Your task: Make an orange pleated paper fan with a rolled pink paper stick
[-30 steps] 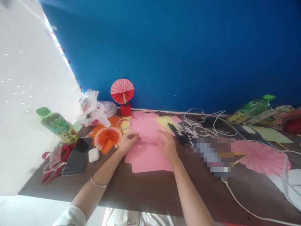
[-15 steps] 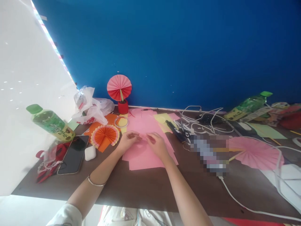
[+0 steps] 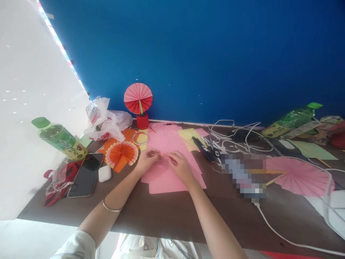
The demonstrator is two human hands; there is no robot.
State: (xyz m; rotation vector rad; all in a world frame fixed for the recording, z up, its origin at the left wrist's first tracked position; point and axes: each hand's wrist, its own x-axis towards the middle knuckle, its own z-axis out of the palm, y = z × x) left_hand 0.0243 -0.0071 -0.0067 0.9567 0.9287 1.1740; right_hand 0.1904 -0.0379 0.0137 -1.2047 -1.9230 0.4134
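Note:
My left hand (image 3: 147,162) and my right hand (image 3: 180,166) face each other over a stack of pink paper sheets (image 3: 172,183). Each has its fingertips drawn together in a pinch. Between them shows a small bit of pink paper (image 3: 164,155), hard to tell apart from the sheets below. Left of my left hand lies a pleated orange paper fan (image 3: 122,154) with a pink and yellow edge. A round tape ring (image 3: 140,137) rests just beyond it.
A red-and-pink fan (image 3: 138,98) stands in a red pot at the wall. At left are a green bottle (image 3: 61,138), a phone (image 3: 85,175) and a white earphone case (image 3: 104,173). Tangled white cables (image 3: 237,131), scissors (image 3: 215,151) and a pink fan (image 3: 302,176) lie at right.
The view has shifted slightly. My right fingertips have moved a little closer to my left ones, and more of the pink bit shows between them.

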